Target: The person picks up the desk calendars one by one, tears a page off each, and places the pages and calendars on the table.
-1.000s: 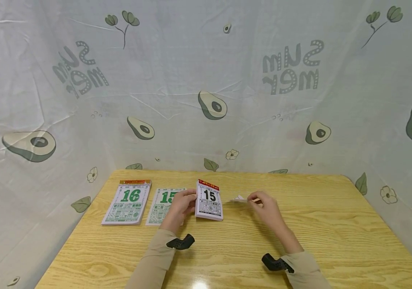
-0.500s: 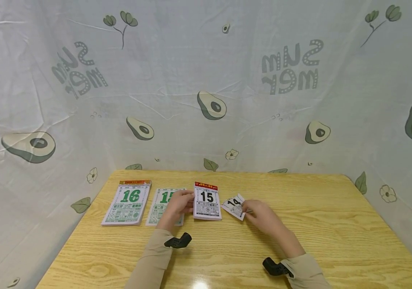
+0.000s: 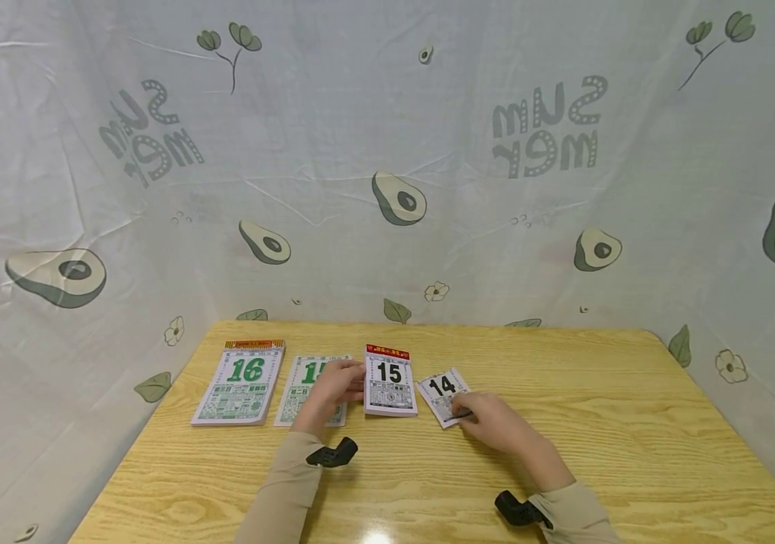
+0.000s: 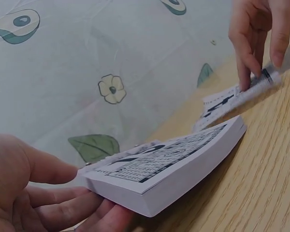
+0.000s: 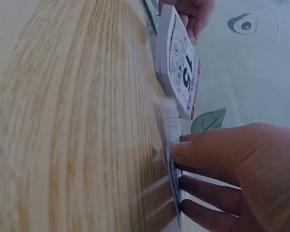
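Observation:
My left hand (image 3: 335, 389) holds a small tear-off calendar (image 3: 390, 389) by its left edge, thumb at the top face and fingers beneath. The calendar has a red header and a black 15. To its right, a torn calendar sheet (image 3: 443, 389) with a black 14 lies slanted, close to the table. My right hand (image 3: 496, 423) pinches the sheet's lower right edge, which curls up a little in the left wrist view. Under my left wrist and fingers, a loose sheet with a green 15 (image 3: 299, 400) is partly covered.
A larger tear-off calendar (image 3: 238, 389) with a green 16 and a red-and-yellow header lies at the far left. The wooden table (image 3: 598, 423) ends at the back against a pale curtain (image 3: 469, 227) printed with avocados.
The 14 sheet has come down from edge-on in the air to face up beside the small calendar. My right hand moved toward me with it; the small calendar was lowered and straightened slightly.

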Tool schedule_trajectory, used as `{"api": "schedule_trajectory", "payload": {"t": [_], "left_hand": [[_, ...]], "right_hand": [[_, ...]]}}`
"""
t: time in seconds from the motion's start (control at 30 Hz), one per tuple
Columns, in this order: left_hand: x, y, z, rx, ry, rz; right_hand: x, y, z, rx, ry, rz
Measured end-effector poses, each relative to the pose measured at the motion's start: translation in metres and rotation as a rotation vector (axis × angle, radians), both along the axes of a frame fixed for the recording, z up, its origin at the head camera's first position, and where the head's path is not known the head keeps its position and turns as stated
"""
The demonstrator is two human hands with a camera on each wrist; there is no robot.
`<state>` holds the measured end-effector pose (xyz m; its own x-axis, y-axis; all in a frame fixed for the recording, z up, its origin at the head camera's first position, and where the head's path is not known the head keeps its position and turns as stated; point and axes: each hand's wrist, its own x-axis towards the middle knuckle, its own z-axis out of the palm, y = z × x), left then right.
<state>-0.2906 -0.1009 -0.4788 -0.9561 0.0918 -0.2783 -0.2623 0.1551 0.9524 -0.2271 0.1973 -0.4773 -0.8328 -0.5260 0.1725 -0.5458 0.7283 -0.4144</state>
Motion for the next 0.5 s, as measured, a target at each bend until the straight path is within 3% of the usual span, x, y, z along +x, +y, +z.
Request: {"api": "schedule_trajectory", "payload": {"t": [0.13, 0.33, 0.5], "left_hand": [[0.001, -0.002, 0.000, -0.003, 0.001, -0.021], [0.002, -0.002, 0.001, -0.002, 0.004, -0.017], [0.002, -0.003, 0.001, -0.022, -0.012, 0.003]], "right_hand": [[0.003, -0.001, 0.000, 0.001, -0.004, 0.016], [0.006, -0.006, -0.003, 0.073, 0.065, 0.007], [0.011, -0.010, -0.004, 0.117, 0.040, -0.036]]}}
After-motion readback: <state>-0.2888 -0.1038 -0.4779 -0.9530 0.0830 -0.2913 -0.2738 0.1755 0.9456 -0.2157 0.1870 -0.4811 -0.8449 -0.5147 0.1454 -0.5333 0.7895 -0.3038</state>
